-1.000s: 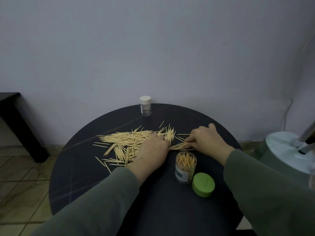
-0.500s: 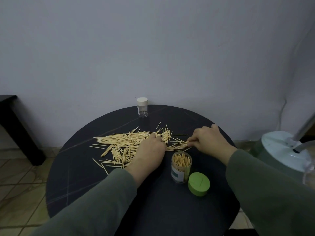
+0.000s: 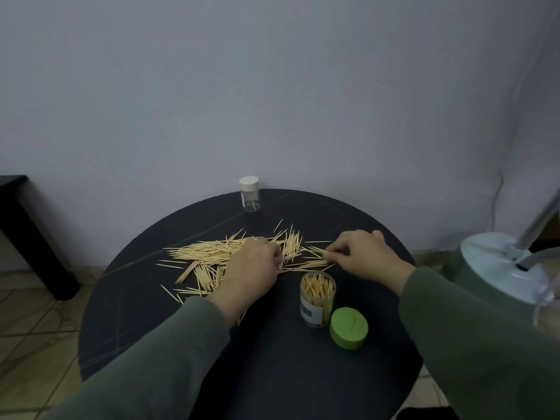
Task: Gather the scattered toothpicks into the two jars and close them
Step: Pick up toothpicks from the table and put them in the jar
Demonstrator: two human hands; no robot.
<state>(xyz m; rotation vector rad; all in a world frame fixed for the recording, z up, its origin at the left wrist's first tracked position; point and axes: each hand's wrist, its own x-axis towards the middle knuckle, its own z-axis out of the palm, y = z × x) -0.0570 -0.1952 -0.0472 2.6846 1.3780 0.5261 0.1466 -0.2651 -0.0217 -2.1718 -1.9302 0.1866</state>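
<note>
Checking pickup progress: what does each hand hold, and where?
Right hand pinches a few toothpicks near their ends at its fingertips. Left hand rests on the pile; its grip cannot be told.

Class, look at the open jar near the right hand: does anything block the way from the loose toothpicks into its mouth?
Nothing visible does. The open jar has its green lid off, beside it. The toothpicks lie just beyond, at both hands.
</note>
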